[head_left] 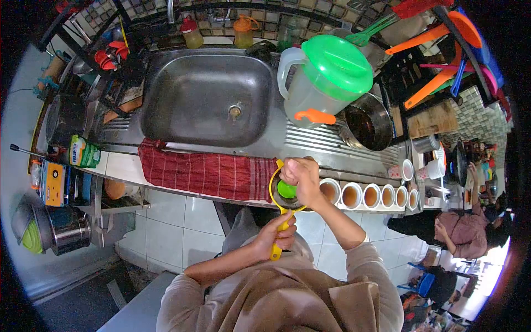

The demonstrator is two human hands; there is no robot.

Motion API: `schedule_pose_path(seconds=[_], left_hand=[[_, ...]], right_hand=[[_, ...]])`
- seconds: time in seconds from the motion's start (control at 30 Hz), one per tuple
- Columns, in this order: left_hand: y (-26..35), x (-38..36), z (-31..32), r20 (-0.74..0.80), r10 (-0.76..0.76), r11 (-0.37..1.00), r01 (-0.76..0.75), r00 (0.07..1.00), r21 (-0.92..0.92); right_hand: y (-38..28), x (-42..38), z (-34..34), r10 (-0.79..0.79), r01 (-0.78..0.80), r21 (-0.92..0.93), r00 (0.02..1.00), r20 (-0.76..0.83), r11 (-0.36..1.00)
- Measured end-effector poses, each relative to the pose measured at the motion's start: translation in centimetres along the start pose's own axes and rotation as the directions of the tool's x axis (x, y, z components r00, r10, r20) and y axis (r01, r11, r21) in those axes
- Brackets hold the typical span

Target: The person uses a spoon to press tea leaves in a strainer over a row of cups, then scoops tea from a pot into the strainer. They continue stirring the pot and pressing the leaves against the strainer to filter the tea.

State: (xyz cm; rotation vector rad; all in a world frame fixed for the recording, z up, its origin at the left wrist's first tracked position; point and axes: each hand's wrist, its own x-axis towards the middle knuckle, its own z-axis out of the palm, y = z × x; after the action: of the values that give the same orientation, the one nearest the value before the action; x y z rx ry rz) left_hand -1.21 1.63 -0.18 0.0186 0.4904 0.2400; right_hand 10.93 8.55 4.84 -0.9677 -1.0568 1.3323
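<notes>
My left hand (278, 233) is closed round the yellow handle of a strainer (275, 252), low in front of my body. Over the strainer's rim is my right hand (301, 178), its fingers curled round a bright green rounded object (286, 190) that sits in the strainer bowl. The kind of green object is not clear, as my fingers cover part of it. Just right of my right hand, a row of several white cups (352, 196) holding brown liquid lines the counter edge. A folded red checked cloth (204, 174) lies left of the strainer.
Behind the cloth is a steel sink (204, 99). A jug with a green lid (338, 69) stands right of it, beside a pot with dark liquid (368, 123). Utensils hang at upper right. Another person (470, 229) is at far right. A stove-like orange box (54, 180) is left.
</notes>
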Motion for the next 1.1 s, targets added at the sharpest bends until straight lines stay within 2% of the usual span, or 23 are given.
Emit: schedule_pose_path(seconds=[0.37,0.57,0.67,0.77,0.83,1.1], left_hand=[[-0.2,0.0,0.1,-0.023,0.009,1.000,-0.009,1.000,0.012],[-0.4,0.0,0.6,-0.069,0.045,0.999,-0.044,0.997,0.013],[-0.5,0.1,0.3,-0.062,0.066,0.997,-0.064,0.996,0.033],[-0.6,0.1,0.1,-0.046,0.070,0.997,-0.069,0.996,0.018],[-0.6,0.2,0.1,-0.039,0.071,0.997,-0.071,0.997,0.013],[-0.5,0.3,-0.4,0.008,0.045,0.999,-0.045,0.999,0.025]], right_hand=[[1.0,0.6,-0.4,0.014,-0.014,0.021,1.000,0.006,1.000],[0.9,0.6,-0.7,-0.021,0.025,0.052,0.997,-0.072,0.998],[0.8,0.6,-0.7,-0.089,0.094,0.056,0.992,-0.093,0.994],[0.5,0.6,-0.4,-0.123,0.137,0.074,0.978,-0.170,0.988],[0.7,0.6,-0.4,-0.194,0.204,0.015,0.948,-0.251,0.979],[0.9,0.4,-0.2,-0.259,0.275,-0.016,0.883,-0.392,0.961]])
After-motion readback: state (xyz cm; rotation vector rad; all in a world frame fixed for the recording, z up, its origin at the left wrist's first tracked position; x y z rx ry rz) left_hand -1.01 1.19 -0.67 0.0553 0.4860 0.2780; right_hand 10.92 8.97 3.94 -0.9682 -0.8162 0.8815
